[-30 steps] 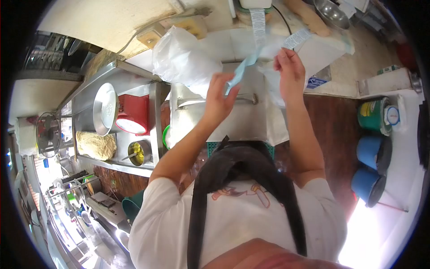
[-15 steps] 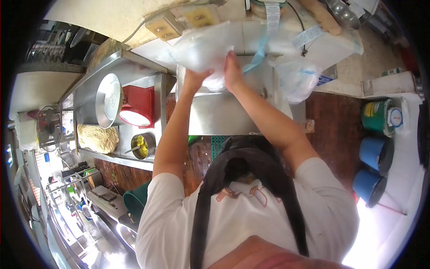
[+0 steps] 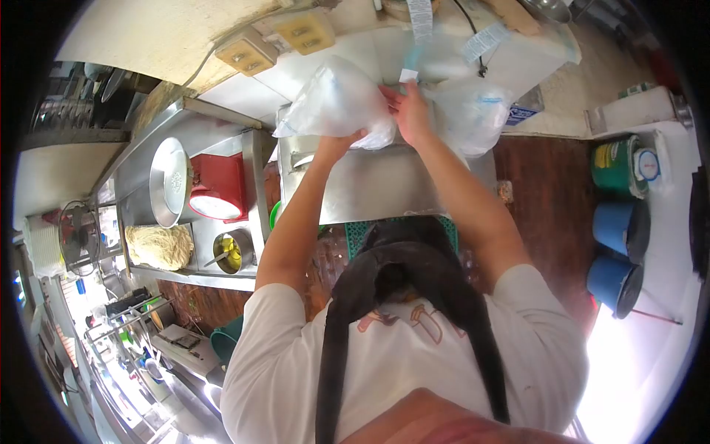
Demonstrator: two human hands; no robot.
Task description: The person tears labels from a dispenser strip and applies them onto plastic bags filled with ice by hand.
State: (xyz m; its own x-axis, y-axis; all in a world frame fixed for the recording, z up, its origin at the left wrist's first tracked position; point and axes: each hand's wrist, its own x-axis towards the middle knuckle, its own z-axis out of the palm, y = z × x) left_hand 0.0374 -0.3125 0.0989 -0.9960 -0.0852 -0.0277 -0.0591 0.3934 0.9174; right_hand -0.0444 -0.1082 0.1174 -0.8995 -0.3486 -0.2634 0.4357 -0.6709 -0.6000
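Plastic bag (image 3: 331, 100), wider than tall, is at the upper middle of the frame. The left hand (image 3: 341, 143), nearest, holds its bottom; the right hand (image 3: 412, 117) is by its right end, grip unclear.

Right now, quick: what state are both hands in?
Left hand: holding the plastic bag, grip partly hidden.
Right hand: at that bag's edge; whether it grips can't be told.

Brn wood flr (image 3: 534, 200), cream wall (image 3: 159, 37), bright light (image 3: 629, 377) btm rt.
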